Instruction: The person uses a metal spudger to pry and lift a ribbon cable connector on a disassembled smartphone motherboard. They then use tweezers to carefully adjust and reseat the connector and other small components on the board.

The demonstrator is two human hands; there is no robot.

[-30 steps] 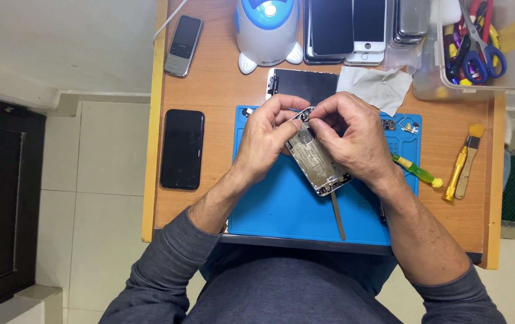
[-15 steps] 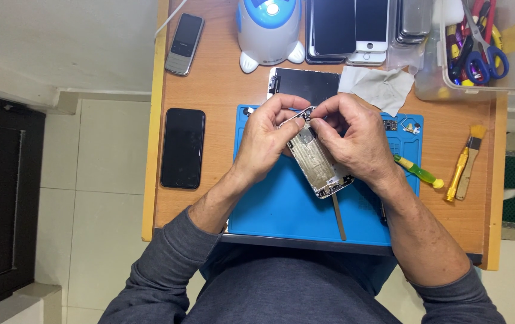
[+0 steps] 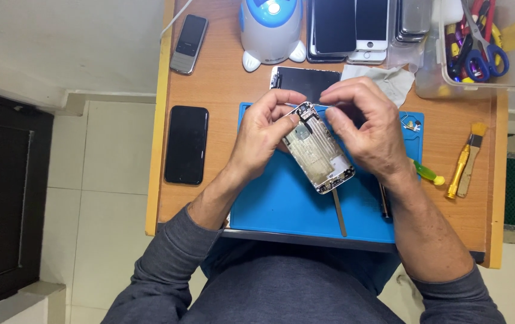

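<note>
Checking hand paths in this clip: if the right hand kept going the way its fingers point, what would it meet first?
The right hand points left, toward the top end of the opened phone. That end, with the left hand's fingertips on it, looks first in line, though height above it is unclear.

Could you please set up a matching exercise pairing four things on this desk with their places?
1 opened phone shell
2 black phone
3 scissors
4 brush

A in the clear box, top right
B held over the blue mat
C on the bare wood left of the mat
D on the wood right of the mat

Pairs: 1-B, 2-C, 3-A, 4-D
</note>
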